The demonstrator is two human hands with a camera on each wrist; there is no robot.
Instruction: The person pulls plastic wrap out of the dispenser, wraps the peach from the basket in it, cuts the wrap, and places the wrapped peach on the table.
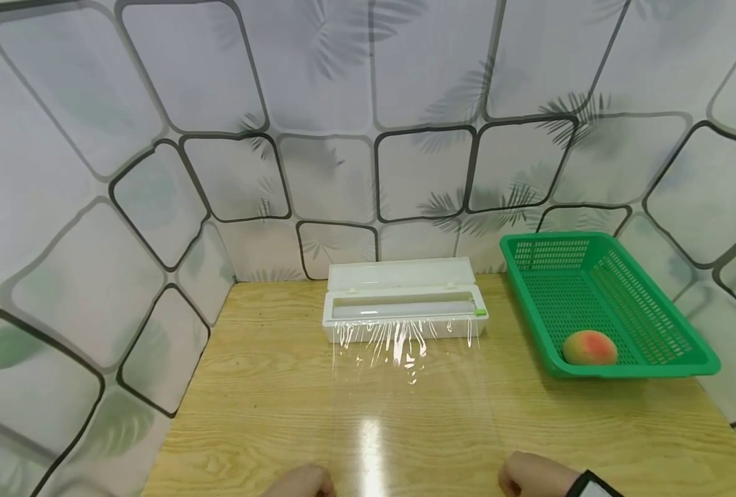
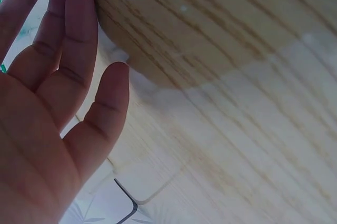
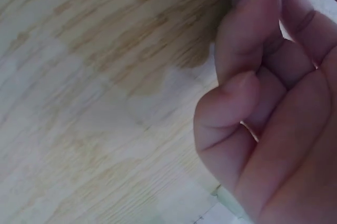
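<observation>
A white cling film dispenser box (image 1: 405, 293) stands at the back of the table with its lid raised and a roll inside. From its front edge a clear sheet of cling film (image 1: 414, 393) runs toward me, creased near the box and flat lower down. At the sheet's near left corner my left hand (image 1: 306, 482) grips the film, its little finger (image 2: 108, 98) held apart from the others. My right hand (image 1: 536, 475) pinches the near right corner with curled fingers (image 3: 237, 98). Both thumbs' contact with the film is hidden.
To the right, a green plastic basket (image 1: 532, 317) holds a red and yellow peach (image 1: 589, 347). A small green piece (image 1: 480, 313) sits at the box's right end. Patterned cloth walls (image 1: 324, 172) border the wooden table (image 1: 268, 393) behind and on both sides.
</observation>
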